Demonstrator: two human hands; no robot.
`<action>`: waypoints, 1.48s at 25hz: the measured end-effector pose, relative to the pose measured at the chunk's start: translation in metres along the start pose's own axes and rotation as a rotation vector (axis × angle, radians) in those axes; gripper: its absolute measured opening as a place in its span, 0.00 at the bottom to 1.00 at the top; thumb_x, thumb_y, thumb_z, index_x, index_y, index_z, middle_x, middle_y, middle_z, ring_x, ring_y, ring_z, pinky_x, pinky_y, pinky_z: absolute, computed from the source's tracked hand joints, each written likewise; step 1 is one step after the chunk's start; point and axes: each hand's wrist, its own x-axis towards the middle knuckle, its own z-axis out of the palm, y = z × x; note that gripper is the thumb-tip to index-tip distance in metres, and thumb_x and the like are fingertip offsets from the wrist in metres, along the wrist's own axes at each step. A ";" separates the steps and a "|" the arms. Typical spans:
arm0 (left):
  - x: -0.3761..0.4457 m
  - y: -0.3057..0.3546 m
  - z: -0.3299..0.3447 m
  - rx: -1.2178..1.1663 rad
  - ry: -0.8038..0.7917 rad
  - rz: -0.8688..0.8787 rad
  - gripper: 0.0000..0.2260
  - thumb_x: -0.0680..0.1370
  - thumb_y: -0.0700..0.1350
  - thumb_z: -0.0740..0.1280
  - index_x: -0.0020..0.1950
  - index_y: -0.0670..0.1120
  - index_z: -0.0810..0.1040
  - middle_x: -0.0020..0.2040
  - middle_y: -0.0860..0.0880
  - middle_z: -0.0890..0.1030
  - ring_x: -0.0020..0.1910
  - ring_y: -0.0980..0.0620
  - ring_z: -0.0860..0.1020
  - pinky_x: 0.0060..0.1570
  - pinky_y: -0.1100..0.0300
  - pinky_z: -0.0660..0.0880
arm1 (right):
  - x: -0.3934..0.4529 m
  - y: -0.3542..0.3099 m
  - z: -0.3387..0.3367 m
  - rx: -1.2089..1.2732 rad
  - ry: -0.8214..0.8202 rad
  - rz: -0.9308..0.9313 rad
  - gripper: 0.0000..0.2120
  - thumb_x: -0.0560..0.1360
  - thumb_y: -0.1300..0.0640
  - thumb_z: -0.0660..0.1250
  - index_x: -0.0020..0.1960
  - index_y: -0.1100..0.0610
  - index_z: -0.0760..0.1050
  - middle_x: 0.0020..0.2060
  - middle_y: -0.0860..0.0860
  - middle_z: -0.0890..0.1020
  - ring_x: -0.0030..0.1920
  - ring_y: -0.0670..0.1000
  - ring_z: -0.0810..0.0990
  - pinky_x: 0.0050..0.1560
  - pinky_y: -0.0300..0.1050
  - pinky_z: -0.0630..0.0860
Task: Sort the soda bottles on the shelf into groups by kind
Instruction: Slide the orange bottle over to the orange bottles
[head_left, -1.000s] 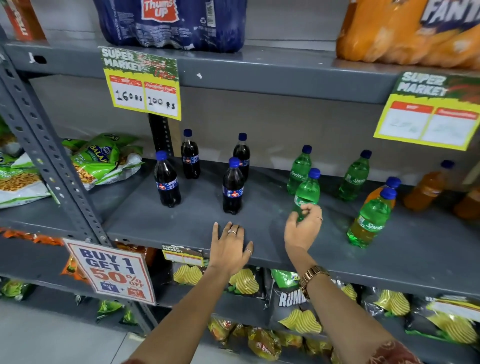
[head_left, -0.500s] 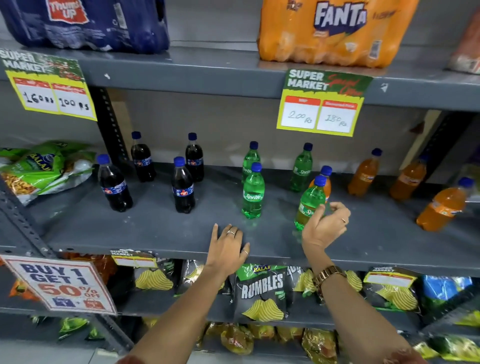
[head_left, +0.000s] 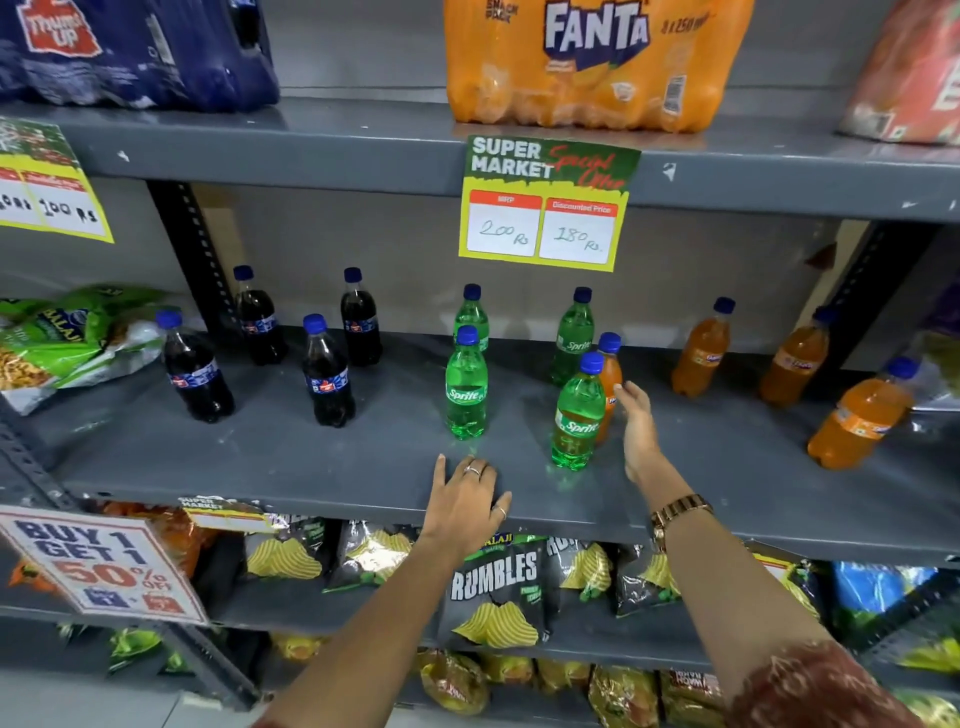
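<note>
1. Right hand (head_left: 638, 426) is open, fingers loosely spread, nothing in it, palm facing left, just right of the stray orange bottle (head_left: 611, 382). Left hand (head_left: 464, 501) is flat and spread on the front lip of the shelf (head_left: 260, 457), holding nothing, just steadying me.
2. That orange bottle is the odd one out: it stands right behind the front Sprite bottle (head_left: 575, 415), looks like touching it or close to it, and well left of the other orange bottles (head_left: 701, 348).
3. To do this bit well, I reckon I should come in from the right and wrap the orange one around its body, above the label, then lift straight up before going sideways. Otherwise I'll likely knock the Sprite over.
4. Orientation: it's standing upright, long axis vertical, blue cap on top. It looks slightly tilted, but that's probably the wide lens. I'd keep it vertical the whole way over.
</note>
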 end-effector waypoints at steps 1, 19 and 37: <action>0.000 0.002 0.000 0.008 -0.003 -0.010 0.21 0.81 0.54 0.52 0.68 0.44 0.65 0.70 0.45 0.69 0.72 0.48 0.62 0.74 0.44 0.46 | 0.003 0.001 -0.005 0.018 -0.048 0.001 0.23 0.77 0.54 0.58 0.71 0.55 0.59 0.70 0.57 0.66 0.69 0.56 0.64 0.63 0.47 0.59; 0.003 0.054 -0.002 -0.059 -0.071 0.087 0.21 0.81 0.52 0.53 0.70 0.42 0.62 0.73 0.44 0.64 0.73 0.48 0.60 0.74 0.45 0.47 | 0.003 -0.001 -0.029 -0.229 -0.282 -0.120 0.24 0.73 0.63 0.65 0.67 0.52 0.64 0.53 0.51 0.76 0.54 0.48 0.75 0.55 0.40 0.70; 0.005 0.064 0.007 -0.096 -0.064 0.082 0.21 0.81 0.52 0.52 0.72 0.44 0.60 0.74 0.45 0.63 0.74 0.48 0.58 0.74 0.46 0.50 | 0.012 0.011 -0.060 -0.513 -0.249 -0.273 0.26 0.74 0.62 0.64 0.69 0.58 0.57 0.64 0.61 0.72 0.63 0.60 0.71 0.65 0.56 0.68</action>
